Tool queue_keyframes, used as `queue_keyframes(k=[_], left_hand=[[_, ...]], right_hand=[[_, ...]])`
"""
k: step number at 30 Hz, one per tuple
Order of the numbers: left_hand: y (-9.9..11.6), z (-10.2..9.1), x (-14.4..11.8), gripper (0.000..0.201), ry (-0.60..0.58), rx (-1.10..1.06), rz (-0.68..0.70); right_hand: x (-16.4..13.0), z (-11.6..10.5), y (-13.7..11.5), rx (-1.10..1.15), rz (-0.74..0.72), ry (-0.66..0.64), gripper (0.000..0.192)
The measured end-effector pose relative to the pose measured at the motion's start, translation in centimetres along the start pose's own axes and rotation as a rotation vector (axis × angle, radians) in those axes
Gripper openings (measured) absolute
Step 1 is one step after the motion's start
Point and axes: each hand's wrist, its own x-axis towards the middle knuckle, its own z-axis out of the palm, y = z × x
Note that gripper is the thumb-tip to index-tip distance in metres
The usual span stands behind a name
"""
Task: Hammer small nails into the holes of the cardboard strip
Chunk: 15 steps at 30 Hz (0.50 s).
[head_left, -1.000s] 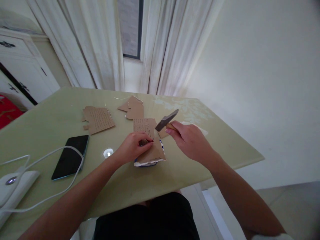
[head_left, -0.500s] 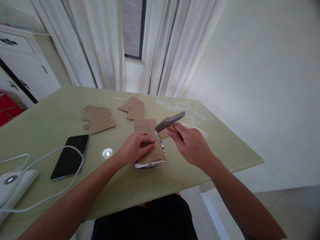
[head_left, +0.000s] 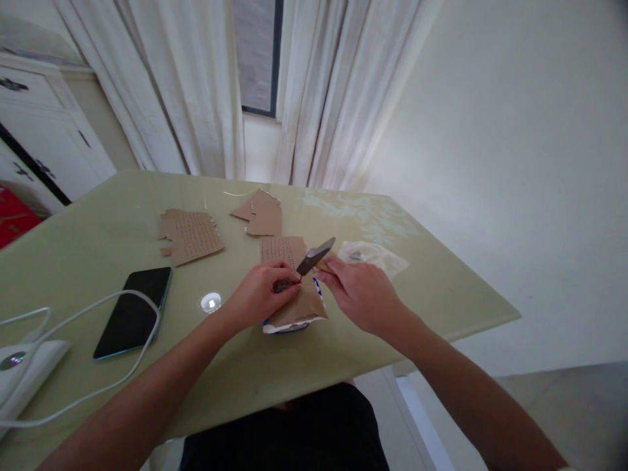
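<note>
Worked at a broad pale-green table point(head_left: 98, 229), glossy on top. Laid out across its far half: torn brown cardboard scraps point(head_left: 191, 235), flat and well apart from the hands. Left a black slab phone point(head_left: 132, 313) face up on the near left, with a white cable point(head_left: 98, 386) looped over its corner.

Centre stage, pinned a brown perforated cardboard sheet point(head_left: 299, 302) flat on a white-and-blue packet point(head_left: 287, 326), right at the near edge of the table. Judged light and soft, apt to slide unless pressed down; best held at the edge, away from the strike.

Curled the left hand point(head_left: 260, 294) on that sheet, thumb and forefinger pressed together, pinching a small dark nail-like piece point(head_left: 283, 285). Too small to make out clearly. Judged slick and easy to drop; best gripped low on the shank.

Wrapped the right hand point(head_left: 360, 294) round the pale wooden handle of a grey-headed hammer point(head_left: 314, 256), fingers closed high up, just under the head. Brought the head down right beside the left fingertips, touching or nearly so, cannot tell. Judged stiff and head-heavy.

Beyond the right hand, spotted a crumpled clear plastic bag point(head_left: 375, 255) with a few small dark bits inside, probably more nails.
</note>
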Motion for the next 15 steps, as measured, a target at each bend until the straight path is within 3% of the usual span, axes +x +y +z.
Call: queue_keyframes(k=[4,8,15], left_hand=[[-0.1,0.0,-0.1,0.015,-0.017,0.018,-0.005],[0.1,0.0,-0.1,0.016,-0.016,0.045,-0.008],[0.1,0.1,-0.2,0.017,-0.01,0.09,0.015]], right_hand=[[-0.2,-1.1,0.5,0.151,0.015,0.161,0.03],[-0.3,-1.4,0.9,0.252,-0.003,0.155,0.028],[2.8,4.9,3.5,0.512,0.147,0.078,0.03]])
